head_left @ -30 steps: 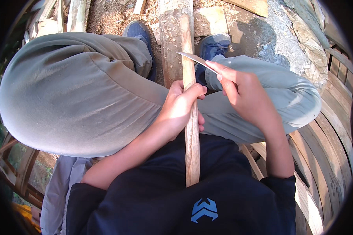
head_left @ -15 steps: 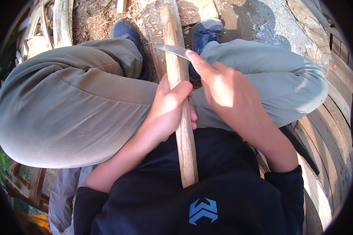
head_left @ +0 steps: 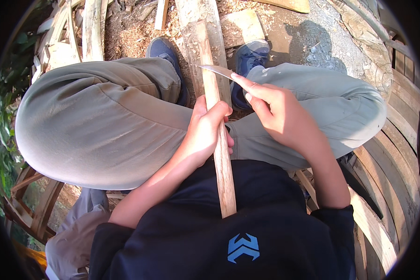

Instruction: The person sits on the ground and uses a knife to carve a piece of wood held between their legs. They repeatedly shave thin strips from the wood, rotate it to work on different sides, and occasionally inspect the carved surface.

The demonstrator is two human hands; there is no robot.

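A long pale wooden stick (head_left: 223, 175) runs from against my black shirt out between my legs. My left hand (head_left: 206, 122) is wrapped round its middle, thumb across the top. In my right hand (head_left: 280, 105) is a knife (head_left: 218, 70), its handle hidden inside the fist. The forefinger stretches along the back of the blade. The blade lies across the stick beyond my left hand, its tip sticking out past the left side. The stick's far end is over a board on the ground.
A flat wooden board (head_left: 191, 28) lies between my blue shoes (head_left: 253, 53), with wood shavings (head_left: 130, 30) around it. Split timber (head_left: 92, 30) lies at the far left. Curved-looking planks (head_left: 392, 154) are at the right, and a grey cloth (head_left: 72, 238) at the lower left.
The knife and right hand have shifted slightly nearer to me along the stick, and the right wrist has turned so its thumb shows. The left hand keeps its grip. The whole view has tilted a little.
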